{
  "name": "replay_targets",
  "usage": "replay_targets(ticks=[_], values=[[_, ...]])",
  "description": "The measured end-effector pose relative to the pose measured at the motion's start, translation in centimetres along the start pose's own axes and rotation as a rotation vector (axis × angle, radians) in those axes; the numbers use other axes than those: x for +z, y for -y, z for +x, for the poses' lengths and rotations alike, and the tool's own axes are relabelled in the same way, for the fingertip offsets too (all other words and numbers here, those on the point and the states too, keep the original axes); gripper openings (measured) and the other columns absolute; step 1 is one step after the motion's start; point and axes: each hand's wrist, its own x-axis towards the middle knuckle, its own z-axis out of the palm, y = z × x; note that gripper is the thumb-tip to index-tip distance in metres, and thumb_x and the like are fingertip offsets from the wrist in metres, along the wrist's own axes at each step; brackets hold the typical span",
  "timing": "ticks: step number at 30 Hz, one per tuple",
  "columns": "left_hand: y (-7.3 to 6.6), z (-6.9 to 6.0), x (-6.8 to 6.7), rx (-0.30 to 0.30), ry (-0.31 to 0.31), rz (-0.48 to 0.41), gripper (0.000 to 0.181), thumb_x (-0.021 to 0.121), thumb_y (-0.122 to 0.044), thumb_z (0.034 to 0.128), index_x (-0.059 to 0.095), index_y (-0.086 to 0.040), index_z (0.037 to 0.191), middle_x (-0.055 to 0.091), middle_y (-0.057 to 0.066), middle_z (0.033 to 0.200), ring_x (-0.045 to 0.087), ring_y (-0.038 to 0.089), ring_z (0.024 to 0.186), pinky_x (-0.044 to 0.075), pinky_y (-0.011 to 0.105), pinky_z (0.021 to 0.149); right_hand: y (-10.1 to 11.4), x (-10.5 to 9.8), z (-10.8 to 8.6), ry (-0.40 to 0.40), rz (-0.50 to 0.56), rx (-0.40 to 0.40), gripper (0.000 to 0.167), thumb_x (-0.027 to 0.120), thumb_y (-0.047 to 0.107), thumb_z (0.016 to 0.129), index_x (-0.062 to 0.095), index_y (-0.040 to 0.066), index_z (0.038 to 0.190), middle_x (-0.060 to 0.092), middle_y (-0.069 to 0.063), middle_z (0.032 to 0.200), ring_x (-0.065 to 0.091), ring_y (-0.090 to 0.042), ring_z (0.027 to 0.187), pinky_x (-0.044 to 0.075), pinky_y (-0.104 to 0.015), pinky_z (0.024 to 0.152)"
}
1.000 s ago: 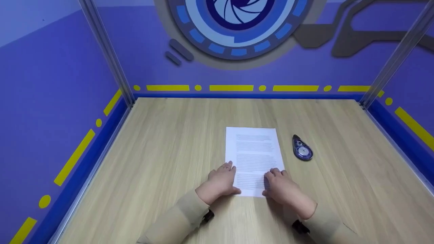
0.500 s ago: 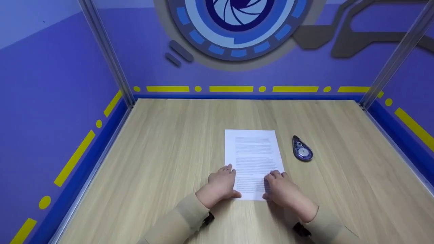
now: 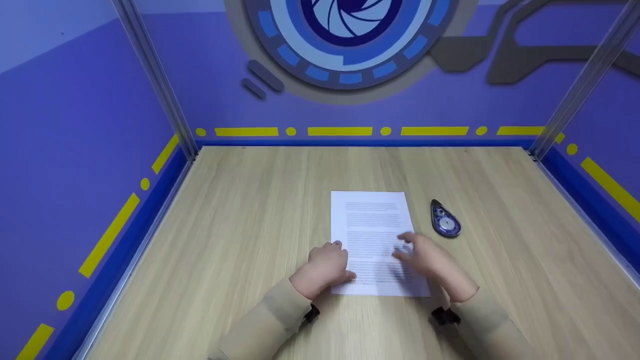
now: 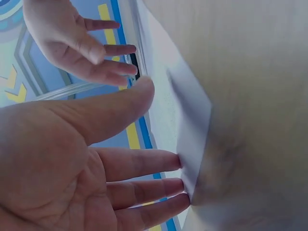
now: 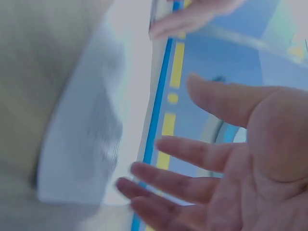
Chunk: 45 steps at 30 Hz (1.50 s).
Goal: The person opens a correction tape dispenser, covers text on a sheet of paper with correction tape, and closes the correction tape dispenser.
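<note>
A printed sheet of paper (image 3: 372, 240) lies flat on the wooden table. At its left edge is my left hand (image 3: 326, 265); in the left wrist view the fingertips of that left hand (image 4: 96, 163) touch the paper (image 4: 192, 125), with the fingers extended and the thumb apart. Over the paper's right side hovers my right hand (image 3: 425, 255), casting a shadow on the print. The right wrist view has this right hand (image 5: 211, 163) with fingers spread, holding nothing, apart from the paper (image 5: 82, 144). To the right of the sheet lies a drop-shaped correction tape (image 3: 445, 220).
The wooden table (image 3: 260, 200) is enclosed by blue-purple panels (image 3: 90, 125) with yellow dashes at the left, back and right. Metal posts (image 3: 155, 75) stand at the back corners. Each wrist wears a black strap-like device (image 3: 445, 316).
My right hand has lifted off the paper's right edge and moved slightly up and right, uncovering the lower right corner. The left hand stays at the left edge. Earlier, the paper slid slightly nearer.
</note>
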Motion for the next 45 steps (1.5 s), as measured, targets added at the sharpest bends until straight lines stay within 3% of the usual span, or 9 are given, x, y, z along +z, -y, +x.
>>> replay_targets(ticks=[5,11,16,23,26,30,33,38,45], values=[[0.1,0.7,-0.3,0.006,0.005,-0.008,0.047,0.069,-0.05,0.0948,0.078,-0.008,0.114,0.065,0.007,0.142,0.066,0.025,0.114,0.06,0.043,0.085,-2.0,-1.4,2.5,-0.15,0.168,0.11,0.05,0.066,0.018,0.098,0.054,-0.008,0.139,0.062,-0.034,0.133,0.064,-0.048,0.117,0.057,-0.056,0.096],[-0.2,1.0,-1.3,-0.007,0.037,0.004,0.042,0.062,-0.043,0.1006,0.076,-0.01,0.12,0.064,0.007,0.144,0.067,0.026,0.119,0.061,0.043,0.089,-4.5,-2.4,4.4,-0.355,0.415,0.261,0.057,0.064,0.014,0.099,0.045,-0.006,0.149,0.055,-0.031,0.144,0.055,-0.045,0.132,0.052,-0.052,0.107],[-0.8,1.1,-1.9,-0.025,0.03,0.017,0.04,0.06,-0.042,0.1018,0.076,-0.009,0.118,0.071,0.008,0.129,0.067,0.026,0.113,0.059,0.043,0.089,-6.3,-2.4,4.8,-0.508,0.408,0.349,0.067,0.071,0.017,0.095,0.043,-0.005,0.151,0.048,-0.031,0.149,0.045,-0.047,0.136,0.043,-0.054,0.112],[-1.3,1.9,-2.5,-0.063,0.023,-0.041,0.042,0.059,-0.046,0.1019,0.074,-0.013,0.124,0.072,0.007,0.121,0.065,0.025,0.114,0.059,0.044,0.09,-8.0,-1.7,4.8,-0.378,0.308,0.475,0.087,0.074,0.027,0.092,0.027,-0.006,0.158,0.03,-0.04,0.157,0.023,-0.055,0.143,0.033,-0.063,0.116],[-1.2,2.7,-2.5,-0.06,-0.037,-0.104,0.045,0.058,-0.046,0.1023,0.069,-0.014,0.133,0.07,0.009,0.127,0.065,0.027,0.117,0.059,0.045,0.09,-8.6,-1.5,4.9,-0.321,0.281,0.502,0.093,0.073,0.03,0.092,0.021,-0.009,0.159,0.027,-0.042,0.156,0.022,-0.058,0.143,0.031,-0.064,0.118],[-1.0,3.8,-2.0,-0.021,-0.193,-0.26,0.049,0.06,-0.041,0.1028,0.06,-0.016,0.145,0.065,0.01,0.14,0.063,0.028,0.128,0.059,0.046,0.098,-9.0,-1.4,5.0,-0.288,0.242,0.513,0.098,0.073,0.031,0.092,0.016,-0.013,0.158,0.025,-0.045,0.155,0.022,-0.06,0.143,0.03,-0.065,0.119],[-1.1,4.4,-1.5,0.017,-0.274,-0.44,0.052,0.061,-0.035,0.1029,0.054,-0.015,0.15,0.06,0.01,0.148,0.058,0.028,0.137,0.055,0.044,0.108,-9.3,-1.4,5.0,-0.281,0.207,0.513,0.1,0.073,0.031,0.091,0.014,-0.015,0.158,0.024,-0.046,0.155,0.023,-0.061,0.141,0.031,-0.066,0.118],[-1.5,4.7,-0.4,0.084,-0.306,-0.679,0.055,0.063,-0.031,0.1027,0.05,-0.014,0.153,0.057,0.01,0.151,0.053,0.027,0.142,0.046,0.041,0.118,-9.7,-1.0,4.9,-0.299,0.165,0.52,0.097,0.075,0.029,0.091,0.019,-0.016,0.156,0.026,-0.047,0.152,0.026,-0.06,0.136,0.035,-0.067,0.112],[-1.5,4.9,0.2,0.153,-0.356,-0.787,0.06,0.066,-0.029,0.1012,0.046,-0.01,0.155,0.059,0.01,0.149,0.055,0.025,0.141,0.045,0.039,0.12,-9.8,-0.9,5.1,-0.3,0.195,0.523,0.087,0.075,0.027,0.091,0.03,-0.014,0.153,0.032,-0.044,0.147,0.029,-0.055,0.132,0.038,-0.063,0.107]])
